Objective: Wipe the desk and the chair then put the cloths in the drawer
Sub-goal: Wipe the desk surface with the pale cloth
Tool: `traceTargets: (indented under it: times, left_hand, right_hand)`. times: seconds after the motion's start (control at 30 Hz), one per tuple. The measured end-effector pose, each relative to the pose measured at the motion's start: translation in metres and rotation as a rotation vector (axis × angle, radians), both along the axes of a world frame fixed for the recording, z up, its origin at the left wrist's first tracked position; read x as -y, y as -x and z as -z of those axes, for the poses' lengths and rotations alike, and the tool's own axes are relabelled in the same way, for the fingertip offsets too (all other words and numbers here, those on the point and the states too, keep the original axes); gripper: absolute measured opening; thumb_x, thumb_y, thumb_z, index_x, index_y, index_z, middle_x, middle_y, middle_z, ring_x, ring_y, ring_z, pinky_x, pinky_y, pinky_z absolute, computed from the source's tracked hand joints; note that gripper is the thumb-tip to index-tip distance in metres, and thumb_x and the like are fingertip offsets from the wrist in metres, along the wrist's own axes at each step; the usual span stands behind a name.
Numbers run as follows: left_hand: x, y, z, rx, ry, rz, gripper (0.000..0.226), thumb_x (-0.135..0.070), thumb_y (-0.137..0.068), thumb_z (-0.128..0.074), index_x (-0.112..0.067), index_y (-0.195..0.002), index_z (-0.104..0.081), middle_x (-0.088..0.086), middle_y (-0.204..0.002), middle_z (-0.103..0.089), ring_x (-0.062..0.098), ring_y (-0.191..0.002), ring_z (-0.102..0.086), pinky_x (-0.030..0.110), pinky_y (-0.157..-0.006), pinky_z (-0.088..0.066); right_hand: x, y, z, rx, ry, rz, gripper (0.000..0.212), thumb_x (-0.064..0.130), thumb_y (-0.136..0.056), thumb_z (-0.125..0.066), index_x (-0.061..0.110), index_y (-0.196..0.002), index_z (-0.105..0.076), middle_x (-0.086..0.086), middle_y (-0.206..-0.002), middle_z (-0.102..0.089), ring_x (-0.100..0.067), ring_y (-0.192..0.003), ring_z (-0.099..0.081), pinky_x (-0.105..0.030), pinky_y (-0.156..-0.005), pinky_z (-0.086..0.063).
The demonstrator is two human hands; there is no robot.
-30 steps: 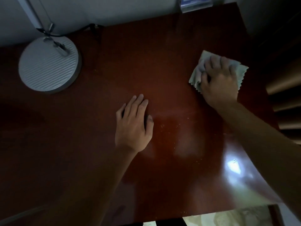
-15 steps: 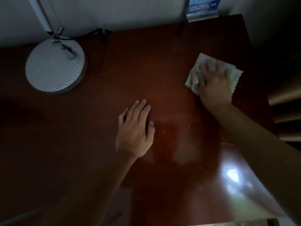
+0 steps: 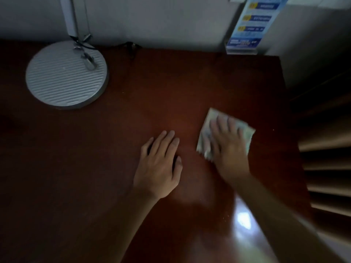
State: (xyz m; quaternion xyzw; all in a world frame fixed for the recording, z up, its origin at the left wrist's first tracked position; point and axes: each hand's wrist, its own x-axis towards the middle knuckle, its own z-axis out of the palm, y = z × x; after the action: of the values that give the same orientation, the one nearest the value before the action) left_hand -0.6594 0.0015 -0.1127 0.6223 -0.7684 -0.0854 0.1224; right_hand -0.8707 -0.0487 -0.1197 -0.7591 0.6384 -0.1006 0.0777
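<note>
A pale folded cloth (image 3: 206,136) lies on the dark red wooden desk (image 3: 142,103), right of centre. My right hand (image 3: 228,145) presses flat on the cloth with straight fingers and covers most of it; hand and cloth are blurred. My left hand (image 3: 159,166) rests flat on the bare desk just left of the cloth, fingers together, holding nothing. No chair or drawer is plainly in view.
A round ribbed grey lamp base (image 3: 66,76) with its stem stands at the back left, a cable behind it. A blue leaflet holder (image 3: 245,29) stands against the wall at the back right. Slatted wood (image 3: 326,168) lies beyond the desk's right edge.
My right hand has slid the cloth toward me and to the left, nearer my left hand. The left hand has stayed flat in place. The view has tilted up toward the wall.
</note>
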Motion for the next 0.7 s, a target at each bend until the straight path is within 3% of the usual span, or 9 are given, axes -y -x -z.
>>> traceTargets:
  times: [0.1, 0.17, 0.27, 0.5, 0.6, 0.7]
  left_hand:
    - [0.0, -0.003, -0.002, -0.062, -0.014, -0.007, 0.049, -0.034, -0.096, -0.043, -0.01, -0.136, -0.056, 0.008, -0.148, -0.05, 0.023, -0.143, -0.039, 0.047, -0.116, -0.03]
    - [0.0, -0.008, -0.004, -0.142, -0.026, 0.006, 0.047, -0.032, -0.096, -0.044, -0.01, -0.135, -0.057, 0.007, -0.147, -0.051, 0.022, -0.143, -0.039, 0.045, -0.117, -0.029]
    - [-0.001, -0.023, -0.009, -0.209, -0.026, 0.041, 0.046, -0.03, -0.095, -0.045, -0.011, -0.135, -0.058, 0.006, -0.146, -0.052, 0.021, -0.141, -0.042, 0.043, -0.115, -0.029]
    - [-0.011, -0.124, -0.014, -0.112, -0.02, -0.069, 0.044, -0.025, -0.095, -0.042, -0.012, -0.135, -0.056, 0.006, -0.149, -0.049, 0.02, -0.141, -0.041, 0.048, -0.111, -0.033]
    - [-0.025, -0.145, -0.003, -0.074, -0.009, -0.075, 0.047, -0.028, -0.098, -0.039, -0.01, -0.138, -0.053, 0.011, -0.149, -0.049, 0.025, -0.141, -0.042, 0.046, -0.112, -0.032]
    - [-0.024, -0.143, 0.0, -0.09, -0.011, -0.108, 0.05, -0.032, -0.099, -0.037, -0.007, -0.14, -0.05, 0.013, -0.146, -0.051, 0.027, -0.138, -0.046, 0.044, -0.111, -0.032]
  right_hand:
    - [-0.073, -0.01, -0.009, 0.007, -0.031, -0.077, 0.049, 0.029, -0.101, -0.036, 0.015, -0.148, -0.042, -0.006, -0.157, -0.032, -0.031, -0.149, -0.02, -0.05, -0.12, -0.014]
    - [-0.071, -0.015, -0.013, -0.015, -0.063, -0.083, 0.05, 0.03, -0.101, -0.035, 0.015, -0.148, -0.042, -0.006, -0.157, -0.032, -0.03, -0.148, -0.021, -0.051, -0.119, -0.017]
    - [-0.009, -0.033, -0.018, -0.073, -0.12, -0.04, 0.055, 0.036, -0.099, -0.028, 0.016, -0.149, -0.04, -0.007, -0.157, -0.032, -0.032, -0.147, -0.024, -0.053, -0.116, -0.02]
    - [0.131, -0.165, -0.018, -0.109, -0.116, -0.076, 0.073, 0.046, -0.09, -0.006, 0.017, -0.152, -0.033, -0.006, -0.159, -0.03, -0.033, -0.148, -0.018, -0.052, -0.116, -0.013]
    - [0.084, -0.197, -0.017, -0.104, -0.1, -0.327, 0.064, 0.035, -0.092, -0.02, 0.013, -0.149, -0.039, -0.012, -0.157, -0.034, -0.039, -0.146, -0.023, -0.055, -0.117, -0.016]
    - [0.007, -0.189, -0.019, -0.09, -0.085, -0.58, 0.052, 0.031, -0.101, -0.032, 0.015, -0.15, -0.038, -0.006, -0.159, -0.03, -0.031, -0.149, -0.018, -0.051, -0.12, -0.014]
